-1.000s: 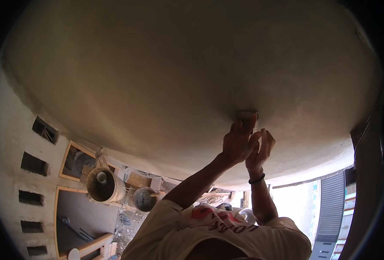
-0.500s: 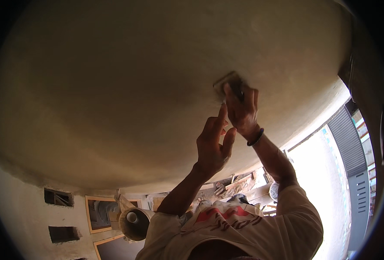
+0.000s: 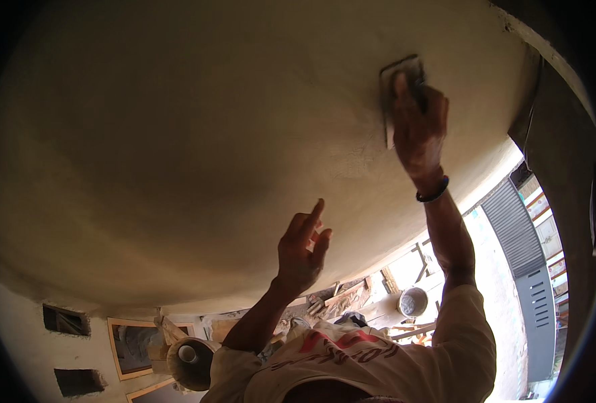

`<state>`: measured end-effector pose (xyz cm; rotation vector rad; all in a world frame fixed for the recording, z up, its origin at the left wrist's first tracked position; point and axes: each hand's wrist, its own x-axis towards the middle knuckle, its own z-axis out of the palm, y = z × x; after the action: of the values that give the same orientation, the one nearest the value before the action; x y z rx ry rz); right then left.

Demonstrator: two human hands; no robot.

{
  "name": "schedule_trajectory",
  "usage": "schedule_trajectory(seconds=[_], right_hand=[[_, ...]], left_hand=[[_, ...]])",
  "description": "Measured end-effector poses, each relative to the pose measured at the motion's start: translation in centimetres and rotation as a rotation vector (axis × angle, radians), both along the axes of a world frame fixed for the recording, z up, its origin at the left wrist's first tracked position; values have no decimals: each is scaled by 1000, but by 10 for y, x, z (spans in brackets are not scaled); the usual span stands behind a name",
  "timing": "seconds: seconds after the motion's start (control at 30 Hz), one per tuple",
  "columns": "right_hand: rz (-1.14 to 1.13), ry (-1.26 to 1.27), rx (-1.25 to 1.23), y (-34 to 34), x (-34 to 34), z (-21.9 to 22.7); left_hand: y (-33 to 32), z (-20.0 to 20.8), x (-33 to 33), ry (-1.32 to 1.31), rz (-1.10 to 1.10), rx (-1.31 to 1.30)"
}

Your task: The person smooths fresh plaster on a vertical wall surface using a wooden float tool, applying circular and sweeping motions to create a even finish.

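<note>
My right hand (image 3: pixel 421 131) grips a flat rectangular plastering trowel (image 3: pixel 388 87) by its handle, fingers wrapped round it. The blade lies against a broad, beige plastered surface (image 3: pixel 210 134) that fills most of the view, right of its middle. Slight motion blur softens the trowel and hand. Lower and to the left, my left hand (image 3: pixel 301 250) is raised near the same surface with nothing in it. Its index finger points up and the thumb stands apart; whether a fingertip touches the plaster I cannot tell.
A round bucket (image 3: pixel 413 302) stands among planks and rubble below. At lower left are a wide pipe-like cylinder (image 3: pixel 189 363), a wooden frame (image 3: pixel 115 346) and a wall with square openings (image 3: pixel 66 320). A grey corrugated panel (image 3: pixel 511 225) stands outside on the bright right side.
My right hand has swept the trowel up and to the right across the plaster. My left hand has dropped lower and left, away from the right one.
</note>
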<state>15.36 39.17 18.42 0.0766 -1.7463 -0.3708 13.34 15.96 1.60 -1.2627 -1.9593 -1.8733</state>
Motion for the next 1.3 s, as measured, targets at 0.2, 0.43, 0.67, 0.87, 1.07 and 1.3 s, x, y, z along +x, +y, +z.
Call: schedule_trajectory(seconds=[0.2, 0.43, 0.67, 0.87, 1.07, 1.3], right_hand=[[-114, 109, -55, 33, 13, 2], [-79, -20, 262, 0, -1, 49], [-48, -75, 224, 10, 9, -7], [-6, -60, 312, -17, -14, 81], [-25, -253, 432, -20, -2, 7], [55, -191, 471, -38, -16, 160]], left_hand=[[13, -16, 12, -54, -122, -41], [13, -23, 4, -18, -105, -51], [8, -31, 12, -86, -108, -135], [23, -27, 17, 42, -143, -78], [9, -49, 17, -79, -90, -124], [27, -51, 29, 22, -146, -96]])
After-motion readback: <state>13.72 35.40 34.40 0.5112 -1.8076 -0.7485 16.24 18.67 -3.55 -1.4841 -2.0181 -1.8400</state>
